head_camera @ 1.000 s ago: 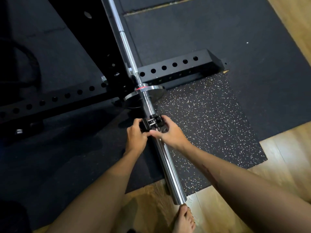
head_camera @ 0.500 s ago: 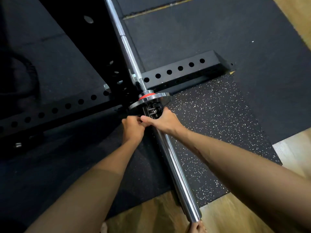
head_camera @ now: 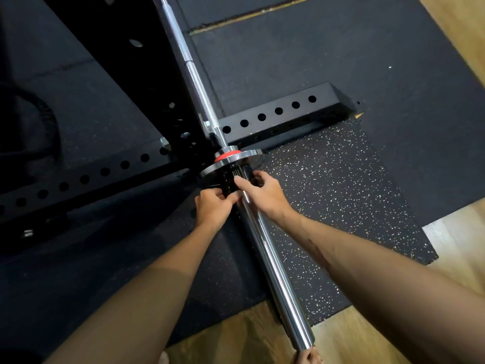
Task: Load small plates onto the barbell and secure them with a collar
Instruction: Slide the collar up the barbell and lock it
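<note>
One barbell point(head_camera: 265, 248) is counted, chrome, running diagonally. Two plates are seen on its sleeve: one steel plate point(head_camera: 246, 156) and one smaller red plate point(head_camera: 226, 156) behind it. One black collar point(head_camera: 232, 179) is noted against the steel plate. Two hands are counted: left hand point(head_camera: 211, 206), right hand point(head_camera: 265, 193). One speckled mat point(head_camera: 341, 195) is recorded. Two perforated rack beams: one point(head_camera: 278, 114), another point(head_camera: 78, 179).

The hands point(head_camera: 236, 198) and dark shadow hide most of the collar point(head_camera: 231, 179); its latch cannot be made out.
</note>
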